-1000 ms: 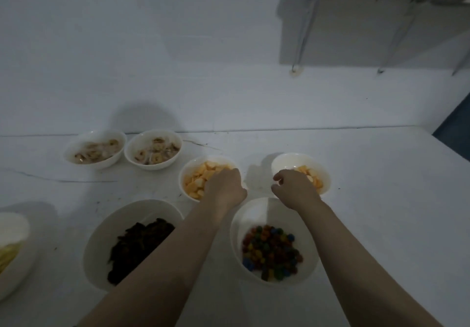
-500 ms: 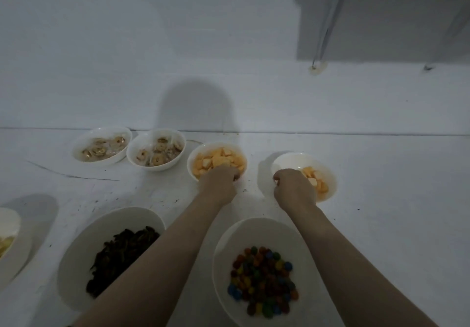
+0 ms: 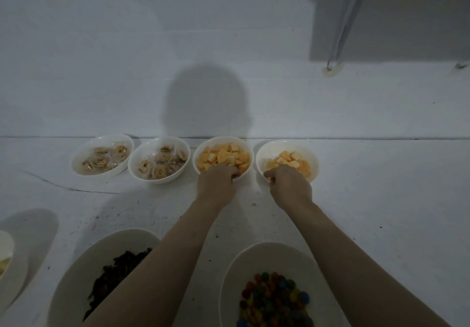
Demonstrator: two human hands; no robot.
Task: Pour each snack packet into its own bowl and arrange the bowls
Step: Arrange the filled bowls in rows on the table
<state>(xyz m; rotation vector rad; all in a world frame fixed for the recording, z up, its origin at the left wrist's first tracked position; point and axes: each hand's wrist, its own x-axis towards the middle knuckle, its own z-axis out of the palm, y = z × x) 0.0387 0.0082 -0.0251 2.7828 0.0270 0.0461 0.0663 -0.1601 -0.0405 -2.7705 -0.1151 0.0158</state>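
Both hands grasp orange-snack bowls at the wall.
Left hand [image 3: 216,183] grips third bowl [image 3: 198,157], right hand [image 3: 290,184] the fourth [image 3: 314,160], ending a row with two ring-snack bowls [image 3: 132,165]; near, candy bowl [image 3: 234,276].

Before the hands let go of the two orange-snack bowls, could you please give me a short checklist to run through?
1. Left hand grips the near rim of the left orange bowl: ok.
2. Right hand grips the right orange bowl: ok.
3. Both bowls in line with the two ring-snack bowls along the wall: ok.
4. Orange bowls apart, not touching: ok.
5. Nothing spilled on the table: cannot tell, dim light.
6. Candy bowl and dark-snack bowl not yet in the row: not ok.
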